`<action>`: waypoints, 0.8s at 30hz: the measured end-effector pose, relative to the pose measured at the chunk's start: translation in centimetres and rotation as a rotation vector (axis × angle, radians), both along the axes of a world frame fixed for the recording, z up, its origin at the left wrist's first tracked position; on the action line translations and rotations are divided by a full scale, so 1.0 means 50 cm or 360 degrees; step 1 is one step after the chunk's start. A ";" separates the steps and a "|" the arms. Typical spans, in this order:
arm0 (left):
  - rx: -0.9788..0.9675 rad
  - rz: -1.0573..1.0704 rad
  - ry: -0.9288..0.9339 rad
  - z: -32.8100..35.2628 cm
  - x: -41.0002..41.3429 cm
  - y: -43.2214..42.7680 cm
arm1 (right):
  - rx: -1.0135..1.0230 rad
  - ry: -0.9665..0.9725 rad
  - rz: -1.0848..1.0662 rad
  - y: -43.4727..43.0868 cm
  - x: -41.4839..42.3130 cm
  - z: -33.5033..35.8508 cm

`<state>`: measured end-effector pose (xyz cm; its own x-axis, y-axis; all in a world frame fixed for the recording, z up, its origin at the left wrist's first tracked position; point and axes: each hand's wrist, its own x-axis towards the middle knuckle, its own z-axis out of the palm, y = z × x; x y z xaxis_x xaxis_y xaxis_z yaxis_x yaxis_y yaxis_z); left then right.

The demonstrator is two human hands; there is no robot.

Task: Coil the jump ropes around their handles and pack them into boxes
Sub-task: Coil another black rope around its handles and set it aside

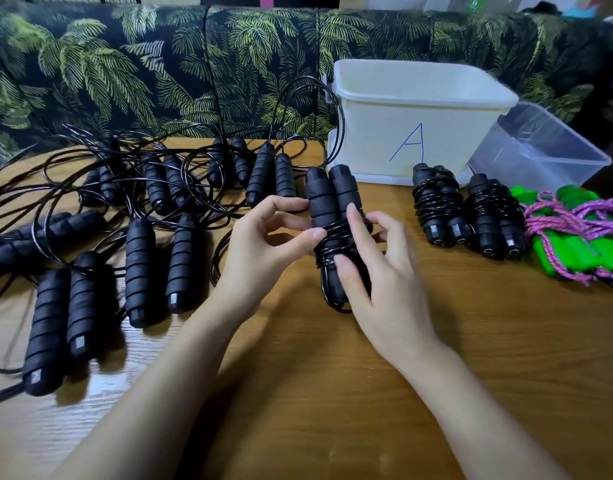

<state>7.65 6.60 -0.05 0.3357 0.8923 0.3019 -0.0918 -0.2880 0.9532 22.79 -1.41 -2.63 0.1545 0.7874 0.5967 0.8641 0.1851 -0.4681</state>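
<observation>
— Jump rope (pixel 324 202), black, twin handles side by side: where is it?
— Over the table (pixel 315 375), between both hands. The left hand (pixel 270 237) pinches the handles; the right hand (pixel 378 271) curls thumb and fingers round the cord wound on them.
— The containers?
— Beyond the grip, to its right, a white box (pixel 419 109) marked A shows bare inner wall; a clear tub (pixel 540 150) tilts just beside it. Two coiled black ropes (pixel 436 209) and green-handled ropes (pixel 575 237) lie outside, before them. Loose ropes (pixel 142 258) sprawl left of the grip.
</observation>
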 end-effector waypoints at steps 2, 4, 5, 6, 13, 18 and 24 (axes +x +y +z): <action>-0.0013 -0.0058 0.0033 0.000 -0.004 0.002 | -0.0060 -0.0026 -0.0056 -0.003 -0.004 0.003; -0.0035 -0.0140 0.0036 0.000 -0.006 0.002 | -0.0115 -0.0019 -0.0111 -0.005 -0.005 0.005; -0.0041 -0.0175 0.0040 -0.001 -0.006 0.002 | -0.0146 -0.0021 -0.0141 -0.006 -0.004 0.006; -0.0043 -0.0198 0.0046 -0.002 -0.005 0.001 | -0.0191 -0.0019 -0.0169 -0.006 -0.003 0.007; 0.0086 -0.0296 0.0148 -0.010 0.003 -0.002 | -0.0387 0.0063 -0.0262 -0.006 -0.001 0.011; 0.0190 -0.0179 0.0162 -0.015 0.003 0.004 | -0.0298 0.0300 -0.0101 -0.006 0.006 0.009; -0.0084 -0.0052 -0.0080 -0.002 -0.004 0.010 | -0.0144 0.0738 0.0265 -0.004 -0.007 0.011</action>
